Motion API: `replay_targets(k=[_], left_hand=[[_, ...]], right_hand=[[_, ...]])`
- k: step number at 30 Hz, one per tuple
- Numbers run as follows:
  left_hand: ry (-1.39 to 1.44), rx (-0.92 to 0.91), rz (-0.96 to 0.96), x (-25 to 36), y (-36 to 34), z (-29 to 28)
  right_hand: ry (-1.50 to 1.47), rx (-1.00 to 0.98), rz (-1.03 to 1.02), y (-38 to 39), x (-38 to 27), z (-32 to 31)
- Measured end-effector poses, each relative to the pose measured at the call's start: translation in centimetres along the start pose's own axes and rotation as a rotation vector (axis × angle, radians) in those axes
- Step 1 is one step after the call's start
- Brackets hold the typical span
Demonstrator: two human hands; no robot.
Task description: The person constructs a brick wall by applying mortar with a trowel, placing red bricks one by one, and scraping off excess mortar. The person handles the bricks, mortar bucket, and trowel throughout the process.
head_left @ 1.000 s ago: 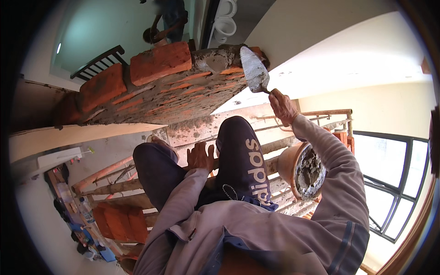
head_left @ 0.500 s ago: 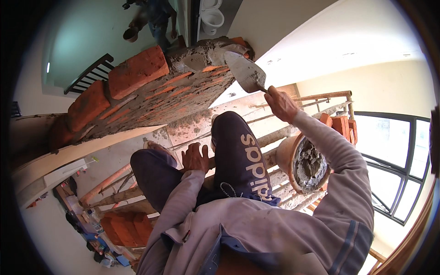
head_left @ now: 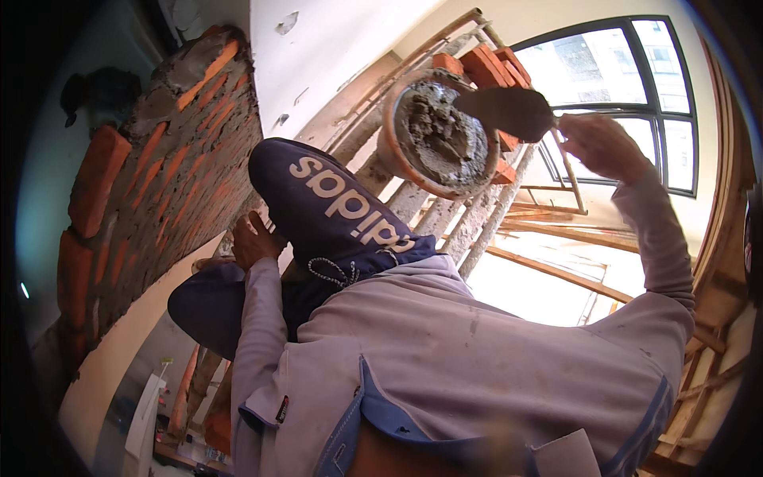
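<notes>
I see 2 hands well apart: the right hand (head_left: 606, 148) is clamped on a trowel (head_left: 513, 111), its dark blade over the right side of a bucket (head_left: 389, 151) of mortar (head_left: 433, 135). I make out the left hand (head_left: 256, 241) between the knees (head_left: 274, 163), fingers spread.

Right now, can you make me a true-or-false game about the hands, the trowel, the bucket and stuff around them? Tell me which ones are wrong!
1. The right hand holds the trowel. True.
2. Orange bricks show beside the bucket. True.
3. The bucket is empty. False: grey mortar is in it.
4. The left hand grips a brick. False: no brick is in it; it is by the dark trousers.
5. The trowel touches the brick wall. False: it is apart from it, in front of the bucket's rim in this view.
6. A dark-framed window shows beyond the trowel. True.
</notes>
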State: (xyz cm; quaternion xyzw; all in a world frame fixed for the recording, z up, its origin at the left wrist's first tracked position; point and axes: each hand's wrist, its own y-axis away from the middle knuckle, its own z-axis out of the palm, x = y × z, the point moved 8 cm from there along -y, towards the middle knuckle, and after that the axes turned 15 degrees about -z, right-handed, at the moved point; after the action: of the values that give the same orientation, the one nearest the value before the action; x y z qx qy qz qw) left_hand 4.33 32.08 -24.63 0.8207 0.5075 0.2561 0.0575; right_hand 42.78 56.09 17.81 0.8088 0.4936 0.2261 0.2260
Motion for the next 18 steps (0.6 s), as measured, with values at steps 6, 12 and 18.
replay_targets(k=[6,12,18], left_hand=[[-0.011,0.009,0.046,-0.8,-1.0,0.3],[0.003,0.03,-0.008,-1.0,-0.1,-0.6],[0.055,0.026,0.025,-0.5,0.0,-0.7]], right_hand=[[-0.334,-0.132,0.167,-0.5,-2.4,9.7],[-0.944,-0.061,0.173,-6.9,-5.9,12.2],[-1.372,0.107,0.268,-4.1,-8.3,15.5]])
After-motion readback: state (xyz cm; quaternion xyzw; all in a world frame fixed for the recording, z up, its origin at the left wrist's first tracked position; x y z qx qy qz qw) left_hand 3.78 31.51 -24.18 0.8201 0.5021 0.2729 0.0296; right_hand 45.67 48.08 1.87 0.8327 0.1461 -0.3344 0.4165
